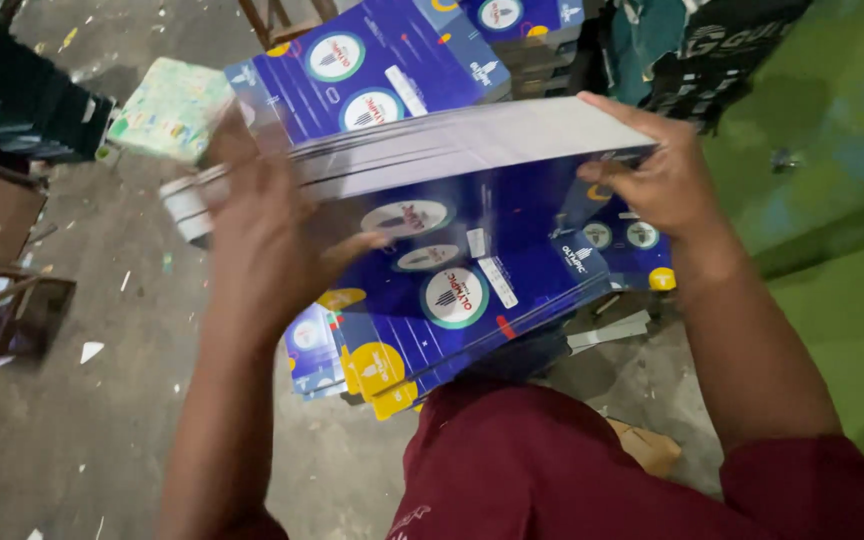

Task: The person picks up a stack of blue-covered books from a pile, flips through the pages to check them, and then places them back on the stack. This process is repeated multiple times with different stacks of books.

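1. Head view: your left hand [262, 235] lies spread over the near face of a thick stack of flat blue printed cartons [422, 150], gripping it at its left end.
2. Your right hand [657, 170] clasps the stack's right end, fingers curled over the top edge.
3. The stack is held level in the air, above a heap of the same blue cartons [452, 300] on the concrete floor [72, 420].
4. Another blue pile [372, 60] lies beyond.

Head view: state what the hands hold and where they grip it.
Both hands hold a thick stack of flat blue printed cartons: the left hand against its left end, the right hand clasping its right end.
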